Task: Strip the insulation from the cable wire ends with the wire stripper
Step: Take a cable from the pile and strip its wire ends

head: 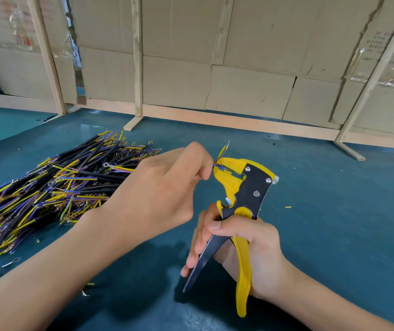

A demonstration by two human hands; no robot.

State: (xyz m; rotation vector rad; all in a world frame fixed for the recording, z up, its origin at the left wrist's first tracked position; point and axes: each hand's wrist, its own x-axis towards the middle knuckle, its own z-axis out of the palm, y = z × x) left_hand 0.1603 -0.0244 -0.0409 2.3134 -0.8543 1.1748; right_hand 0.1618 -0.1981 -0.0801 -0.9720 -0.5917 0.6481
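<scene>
1. The dark teal tabletop (322, 223) carries everything; behind it stands a wall of brown cardboard panels in pale wooden frames (250, 56).
2. The heap of short black-sheathed cables with yellow, blue and purple wire ends (48, 194) lies on the tabletop to your left, near your left forearm. A few ends carry small ring terminals. These pieces look light and springy, so expect them to tangle and slide over one another as you draw one out.
3. Your left hand (162, 187) is closed, pinching one cable's thin wire ends (223, 151) between thumb and fingertips, right at the mouth of the tool. The cable body is hidden inside the hand. Keep your grip close to the tip: wires this thin are probably limp and will buckle if held far back.
4. Your right hand (246, 247) is wrapped round the handles of the yellow-and-black metal wire stripper (246, 187), thumb across the top, fingers on the steel lever. The tool stands upright above the tabletop. It looks rigid and fairly weighty.
5. The blue wire sits in the yellow jaws, while a yellow one pokes up past them. Whether the jaws have bitten yet, I cannot tell.
6. Small yellow insulation scraps (288, 207) dot the tabletop to the right.
</scene>
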